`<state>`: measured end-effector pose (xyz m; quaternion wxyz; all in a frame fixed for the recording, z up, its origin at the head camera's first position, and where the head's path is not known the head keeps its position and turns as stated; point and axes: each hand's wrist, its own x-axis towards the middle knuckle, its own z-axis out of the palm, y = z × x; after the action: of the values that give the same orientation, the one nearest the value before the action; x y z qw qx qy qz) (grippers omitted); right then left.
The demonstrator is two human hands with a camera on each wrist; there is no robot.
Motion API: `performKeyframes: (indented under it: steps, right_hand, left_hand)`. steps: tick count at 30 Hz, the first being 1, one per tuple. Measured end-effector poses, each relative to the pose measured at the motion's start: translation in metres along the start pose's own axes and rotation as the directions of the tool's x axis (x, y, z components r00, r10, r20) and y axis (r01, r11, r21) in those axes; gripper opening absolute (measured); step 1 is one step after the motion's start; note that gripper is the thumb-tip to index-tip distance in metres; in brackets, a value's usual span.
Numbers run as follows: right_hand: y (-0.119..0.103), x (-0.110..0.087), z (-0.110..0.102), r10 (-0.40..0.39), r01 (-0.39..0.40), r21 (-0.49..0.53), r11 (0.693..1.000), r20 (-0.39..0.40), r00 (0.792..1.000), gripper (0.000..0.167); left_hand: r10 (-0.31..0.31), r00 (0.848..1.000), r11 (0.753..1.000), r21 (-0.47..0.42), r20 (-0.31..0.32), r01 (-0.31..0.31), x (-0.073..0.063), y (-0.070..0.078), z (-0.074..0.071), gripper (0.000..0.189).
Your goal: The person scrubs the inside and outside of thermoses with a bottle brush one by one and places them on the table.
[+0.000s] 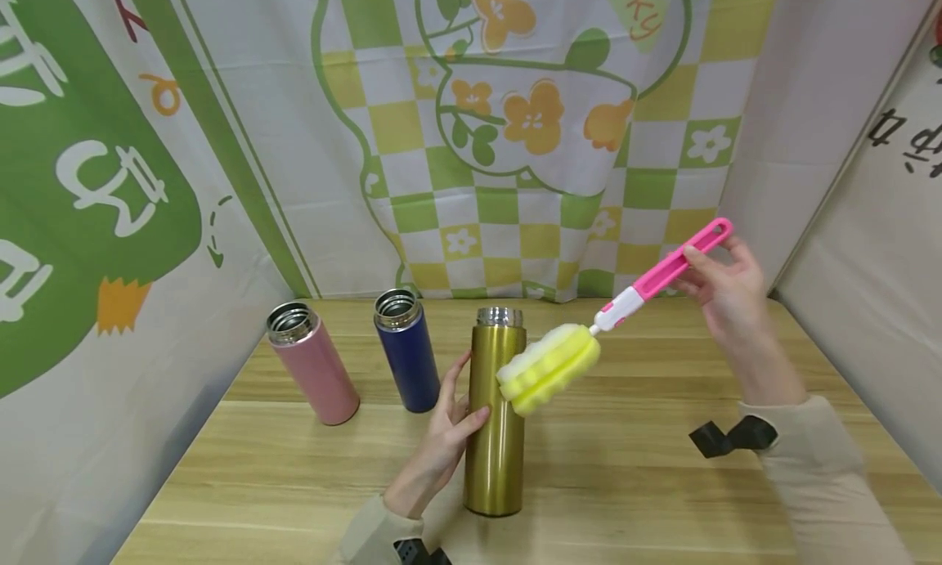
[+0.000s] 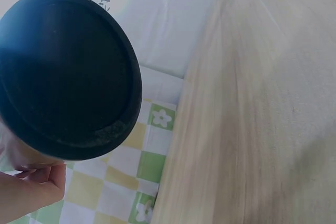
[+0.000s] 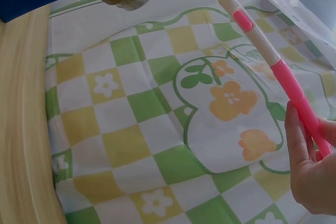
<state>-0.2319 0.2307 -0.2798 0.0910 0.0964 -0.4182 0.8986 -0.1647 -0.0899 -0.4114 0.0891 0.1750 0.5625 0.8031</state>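
Note:
Upright in the head view is a gold vacuum flask (image 1: 495, 467) with a bare steel mouth. My left hand (image 1: 440, 446) grips its side, thumb across the front. In the left wrist view the flask's dark round base (image 2: 71, 77) faces the camera, so it is raised off the table. My right hand (image 1: 736, 307) pinches the pink handle (image 1: 673, 266) of a sponge bottle brush, which slants down to the left. Its yellow and white sponge head (image 1: 555, 369) overlaps the flask's upper right side in the head view. The right wrist view shows the fingers (image 3: 299, 142) along the handle.
A pink flask (image 1: 316, 369) and a dark blue flask (image 1: 408, 360), both without lids, stand on the wooden table (image 1: 625, 483) to the left. A patterned curtain (image 1: 530, 246) hangs along the table's back edge, with printed sheets at both sides.

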Motion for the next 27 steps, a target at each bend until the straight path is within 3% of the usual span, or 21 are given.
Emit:
performKeyframes:
  steps: [9, 20, 24, 27]
  right_hand:
    - [0.021, -0.011, -0.008, 0.102, -0.092, -0.081, 0.992, 0.139, 0.985, 0.036]
    - [0.044, -0.019, -0.013, 0.163, -0.091, -0.265, 0.960, 0.262, 0.951, 0.028]
    - [0.048, -0.019, -0.012, 0.173, -0.085, -0.293, 0.952, 0.289, 0.942, 0.029]
    - [0.048, -0.018, -0.010, 0.162, -0.082, -0.278, 0.957, 0.279, 0.947, 0.029]
  left_hand:
    - [0.032, 0.999, 0.999, 0.011, -0.042, -0.032, 0.004, 0.003, 0.001, 0.079]
    - [0.044, 0.998, 0.999, -0.023, -0.037, -0.044, 0.006, 0.003, 0.001, 0.081]
    - [0.055, 0.998, 0.998, -0.031, -0.021, -0.056, 0.005, 0.002, 0.001, 0.081]
    - [0.061, 0.998, 0.998, -0.034, -0.003, -0.061, 0.005, 0.001, 0.001, 0.080]
